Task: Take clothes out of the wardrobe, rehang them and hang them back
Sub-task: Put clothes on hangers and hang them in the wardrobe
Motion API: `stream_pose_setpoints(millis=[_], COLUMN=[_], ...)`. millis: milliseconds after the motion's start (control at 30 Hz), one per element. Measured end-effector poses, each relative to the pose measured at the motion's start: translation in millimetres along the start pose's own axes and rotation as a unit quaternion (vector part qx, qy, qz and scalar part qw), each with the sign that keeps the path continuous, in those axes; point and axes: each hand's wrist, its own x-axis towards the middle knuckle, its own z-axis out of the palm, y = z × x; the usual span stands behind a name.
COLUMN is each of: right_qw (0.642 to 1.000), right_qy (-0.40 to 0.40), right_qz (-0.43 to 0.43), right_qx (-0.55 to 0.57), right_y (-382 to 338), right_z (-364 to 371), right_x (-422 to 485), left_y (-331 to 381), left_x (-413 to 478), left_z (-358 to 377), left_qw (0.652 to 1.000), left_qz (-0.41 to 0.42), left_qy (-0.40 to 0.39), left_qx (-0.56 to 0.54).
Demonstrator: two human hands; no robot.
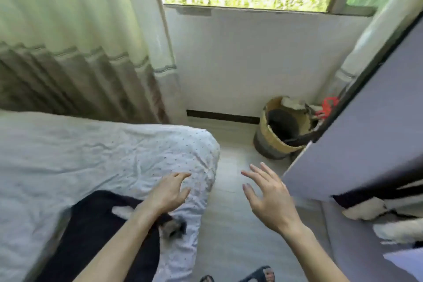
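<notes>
Wardrobe door, a pale lilac flat panel with a dark edge, stands open at right. Black and white fabric items show below its lower edge.

Bed with crumpled white dotted sheet fills the left side.

Black garment with small white patch lies on the bed's near corner, lower left, well apart from the wardrobe.

Round woven straw basket sits on the floor by the wall, just behind the door.

Left hand: fingers loosely curved, holding nothing, over the bed corner. Contact with the sheet cannot be told.

Right hand: fingers spread, empty, in the air between bed and door.
</notes>
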Motion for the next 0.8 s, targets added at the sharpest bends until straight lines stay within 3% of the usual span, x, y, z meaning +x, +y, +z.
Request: stream_pose_setpoints(millis=[200, 433, 567, 800], right_qw=[0.969, 0.892, 0.848, 0.786], right_qy=[-0.175, -0.306, -0.355, -0.432], right_qz=[-0.173, -0.331, -0.389, -0.428], right_qx=[-0.009, -0.038, -0.061, -0.111], right_y=[-98.8, -166.0, -181.0, -168.6], right_z=[79.4, 120.5, 139.3, 172.1], right_x=[10.8, 11.4, 12.9, -1.7], left_y=[-118.6, -146.5, -135.7, -116.4], left_x=[-143.1, -262.4, -289.9, -304.8], left_z=[14.3, 72.0, 98.7, 155.4], left_qw=[0.967, 0.870, 0.816, 0.766], left_qz=[-0.233, -0.425, -0.495, -0.544], left_qy=[0.070, 0.155, 0.177, 0.162], left_qx=[-0.078, -0.197, -0.242, -0.303])
